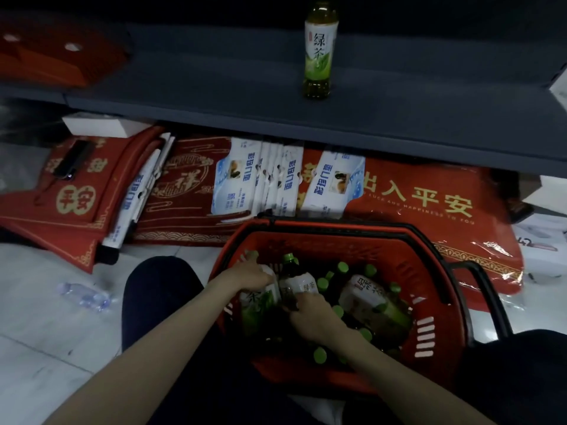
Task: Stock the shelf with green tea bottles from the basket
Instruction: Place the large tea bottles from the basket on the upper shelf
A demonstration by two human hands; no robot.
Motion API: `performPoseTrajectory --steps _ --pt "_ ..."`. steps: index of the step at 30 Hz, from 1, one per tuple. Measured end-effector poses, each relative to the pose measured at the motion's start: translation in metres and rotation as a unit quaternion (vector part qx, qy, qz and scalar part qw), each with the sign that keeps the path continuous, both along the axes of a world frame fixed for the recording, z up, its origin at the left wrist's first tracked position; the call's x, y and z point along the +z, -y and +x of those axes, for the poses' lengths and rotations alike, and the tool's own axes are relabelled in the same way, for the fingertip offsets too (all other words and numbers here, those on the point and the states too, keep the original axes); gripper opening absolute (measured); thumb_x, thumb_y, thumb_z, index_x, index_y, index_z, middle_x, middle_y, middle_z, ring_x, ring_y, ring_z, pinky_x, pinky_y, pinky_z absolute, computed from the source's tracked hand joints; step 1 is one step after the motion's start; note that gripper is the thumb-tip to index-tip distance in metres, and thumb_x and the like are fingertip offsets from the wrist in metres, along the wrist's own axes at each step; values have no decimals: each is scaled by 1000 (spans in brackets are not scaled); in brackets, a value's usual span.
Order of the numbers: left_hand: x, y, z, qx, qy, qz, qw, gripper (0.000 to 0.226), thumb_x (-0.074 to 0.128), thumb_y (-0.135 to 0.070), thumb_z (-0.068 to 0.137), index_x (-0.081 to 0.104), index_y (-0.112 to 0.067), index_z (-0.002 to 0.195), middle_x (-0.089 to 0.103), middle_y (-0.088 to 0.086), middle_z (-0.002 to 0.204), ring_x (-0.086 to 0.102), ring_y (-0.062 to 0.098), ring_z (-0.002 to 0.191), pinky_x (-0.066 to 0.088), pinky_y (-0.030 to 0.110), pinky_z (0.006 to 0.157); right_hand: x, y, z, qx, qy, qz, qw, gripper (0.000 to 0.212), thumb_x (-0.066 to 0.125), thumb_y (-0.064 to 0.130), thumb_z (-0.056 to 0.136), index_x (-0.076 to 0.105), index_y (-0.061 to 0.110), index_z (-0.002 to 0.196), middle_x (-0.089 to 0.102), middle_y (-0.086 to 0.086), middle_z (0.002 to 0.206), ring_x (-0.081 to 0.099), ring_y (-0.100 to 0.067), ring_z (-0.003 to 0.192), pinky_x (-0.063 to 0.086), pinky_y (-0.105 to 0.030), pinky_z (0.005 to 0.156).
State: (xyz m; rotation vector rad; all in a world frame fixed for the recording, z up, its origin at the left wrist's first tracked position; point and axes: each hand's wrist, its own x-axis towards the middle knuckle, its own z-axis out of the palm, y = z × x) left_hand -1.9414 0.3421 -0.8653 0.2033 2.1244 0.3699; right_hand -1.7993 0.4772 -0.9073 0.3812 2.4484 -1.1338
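A red plastic basket sits on the floor between my knees, holding several green tea bottles with green caps. My left hand is closed around one bottle at the basket's left side. My right hand grips a second bottle by its lower body, its cap pointing up and away. Another bottle lies on its side in the middle of the basket. One green tea bottle stands upright alone on the dark grey shelf straight ahead.
Under the shelf lie red doormats with gold characters and white-blue packaged boxes. A red bag sits at the shelf's left end. A clear water bottle lies on the tiled floor at left. My dark-trousered knee is beside the basket.
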Motion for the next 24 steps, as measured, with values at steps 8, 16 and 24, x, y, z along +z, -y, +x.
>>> performPoseTrajectory --steps 8,16,24 --pt "-9 -5 -1 -8 -72 17 997 75 65 -43 97 33 -23 162 25 6 170 27 30 155 33 30 117 -18 16 -11 -24 106 -7 994 36 49 29 103 67 4 122 68 -17 125 62 -31 114 37 -27 78" --pt "6 -6 0 -26 -99 32 994 73 69 -49 93 44 -26 157 30 4 168 29 29 154 33 33 119 -10 7 -10 -87 63 -96 990 29 68 30 88 71 2 79 74 -6 76 65 -15 67 57 -42 67" --pt "67 -18 -7 -17 -169 72 983 75 71 -65 80 52 -41 149 57 -5 147 52 22 137 43 28 100 48 -13 -13 -159 -6 -232 960 59 91 52 67 72 -3 77 73 -12 71 69 -33 63 50 -37 59"
